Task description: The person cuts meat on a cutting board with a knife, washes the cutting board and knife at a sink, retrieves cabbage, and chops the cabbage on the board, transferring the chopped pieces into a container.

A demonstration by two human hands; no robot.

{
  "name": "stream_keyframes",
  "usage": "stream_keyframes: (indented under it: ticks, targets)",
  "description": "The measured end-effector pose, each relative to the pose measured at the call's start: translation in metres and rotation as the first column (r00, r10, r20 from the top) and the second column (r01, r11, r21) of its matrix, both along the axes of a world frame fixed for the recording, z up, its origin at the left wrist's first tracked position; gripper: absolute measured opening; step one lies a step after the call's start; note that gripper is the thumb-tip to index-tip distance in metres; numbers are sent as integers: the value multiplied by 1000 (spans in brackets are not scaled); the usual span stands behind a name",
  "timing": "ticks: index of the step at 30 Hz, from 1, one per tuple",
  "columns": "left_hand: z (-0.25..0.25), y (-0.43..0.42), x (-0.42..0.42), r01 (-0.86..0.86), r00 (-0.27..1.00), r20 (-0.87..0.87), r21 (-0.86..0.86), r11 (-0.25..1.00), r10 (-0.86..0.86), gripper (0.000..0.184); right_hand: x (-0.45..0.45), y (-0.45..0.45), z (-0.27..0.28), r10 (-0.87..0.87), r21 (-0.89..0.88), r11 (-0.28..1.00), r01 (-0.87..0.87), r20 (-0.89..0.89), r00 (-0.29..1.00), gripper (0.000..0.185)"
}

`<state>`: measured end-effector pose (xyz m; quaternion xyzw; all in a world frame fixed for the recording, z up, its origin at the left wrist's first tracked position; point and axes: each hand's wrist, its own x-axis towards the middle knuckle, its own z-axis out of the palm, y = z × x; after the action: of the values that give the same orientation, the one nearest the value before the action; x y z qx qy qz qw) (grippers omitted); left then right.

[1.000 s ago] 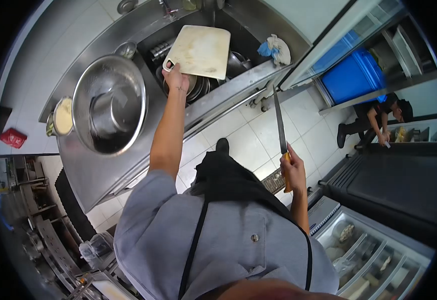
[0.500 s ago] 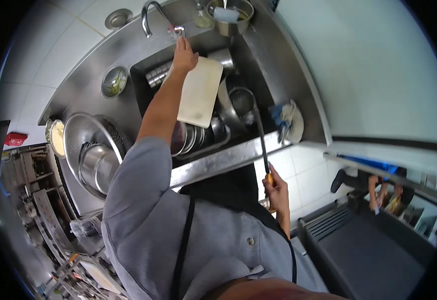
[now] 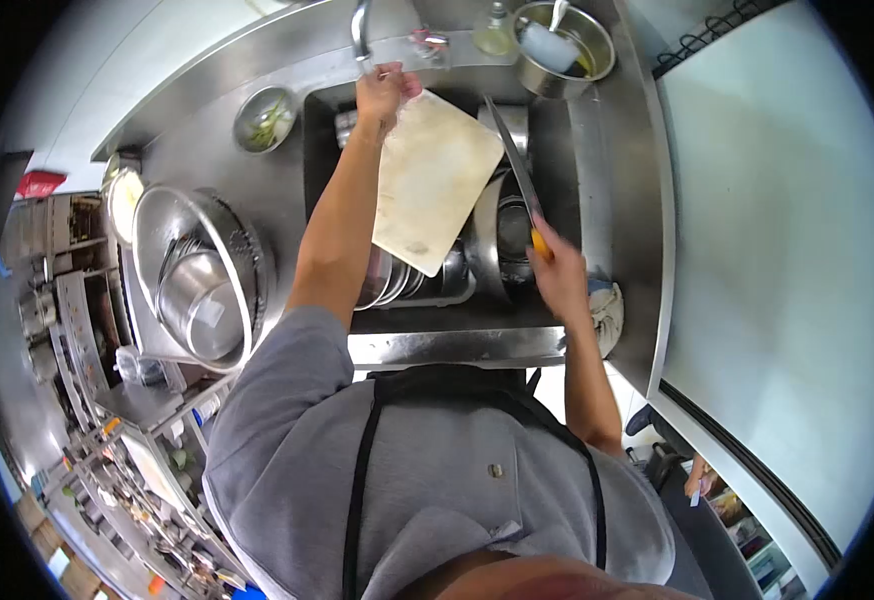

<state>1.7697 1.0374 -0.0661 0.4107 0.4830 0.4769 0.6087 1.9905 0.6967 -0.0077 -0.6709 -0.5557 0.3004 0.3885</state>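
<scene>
Fingers of the right hand [image 3: 561, 280] clench the knife [image 3: 520, 170]; those of the left hand [image 3: 385, 95] bend near the tap [image 3: 360, 35], at the corner of the board [image 3: 437, 185] (gripping or not, can't tell). Board lies over dishes in the sink [image 3: 457, 347]. Step, by my reading: handling both at the sink; next move calls for the blade kept off the left arm. Steel counter [image 3: 177, 140], basin [image 3: 201, 206] at left, pale panel [image 3: 777, 200] at right.

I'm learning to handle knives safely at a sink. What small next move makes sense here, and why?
Perhaps lay the knife flat on the cutting board: the right-hand grip holds it out over the cookware in the sink while the left-hand grip is by the faucet, so this might avoid a slip.
</scene>
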Motion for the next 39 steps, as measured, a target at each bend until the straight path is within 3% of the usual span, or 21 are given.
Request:
stream_keyframes:
  ticks: [1,2,3,5,6,9,10,12,15,21,27,28,29,31,33,34,35,36,37,38,39]
  targets:
    - [5,-1,-9,-66,998,13,40,997,65,17,-9,26,2,18,-4,1000,-18,16,1000,50]
    - [0,-3,-23,-15,993,-112,85,996,24,31,-19,52,6,55,-47,998,-49,132,990,49]
    - [0,-9,-29,-15,994,-106,90,996,24,31,-31,75,0,77,-28,997,-74,143,987,49]
    - [8,-28,-41,-172,984,-72,-220,960,160,51,-61,114,0,93,9,995,-98,233,968,48]
    - [4,-40,-43,-152,988,-44,-226,962,146,62,-78,130,5,86,25,995,-98,309,947,47]
    - [36,-88,-30,49,983,182,-222,974,-8,35,-115,162,10,100,74,988,-134,350,932,43]
    - [26,-88,-38,40,984,181,-226,973,2,35,-124,167,11,110,75,986,-152,401,909,41]
    - [19,-84,-41,93,953,302,-184,979,-34,19,-133,168,12,120,70,983,-169,446,887,41]
    - [33,-80,-51,63,974,228,-305,950,9,11,-129,156,13,129,67,981,-184,485,865,42]
    - [-1,-42,-63,182,923,378,-252,950,-77,22,-88,105,21,97,85,983,-160,499,861,38]
    - [22,-32,-46,184,932,356,-307,934,-66,19,-52,57,23,36,107,989,-104,506,862,38]
    - [12,-22,-51,305,891,412,-228,925,-192,21,-47,51,23,23,109,990,-91,505,863,38]
    - [1,-14,-56,320,888,410,-230,919,-207,21,-43,43,22,4,120,990,-75,506,862,39]
    - [1,-8,-48,182,949,299,-269,946,-97,23,-32,26,15,-49,124,992,-17,508,860,41]
    - [10,-9,-48,266,964,27,-201,943,-266,27,-18,3,6,-118,180,982,62,315,942,40]
    - [21,-13,-38,108,964,-212,-246,963,-162,32,-11,-9,9,-113,95,991,97,181,977,34]
    - [22,-16,-32,123,961,-212,-254,959,-179,32,-2,-17,7,-127,87,990,112,180,975,34]
    - [20,-20,-32,149,946,-263,-156,976,-187,33,6,-25,6,-194,-148,977,156,-296,935,30]
    - [17,-25,-31,179,930,-314,-58,982,-188,35,10,-32,4,-326,-366,927,82,-676,661,25]
    - [15,-29,-27,211,955,-197,-72,975,-221,32,12,-38,1,-348,-359,930,76,-798,492,20]
    - [12,-28,-27,217,954,-195,-79,973,-228,32,14,-41,2,-356,-365,927,81,-796,490,20]
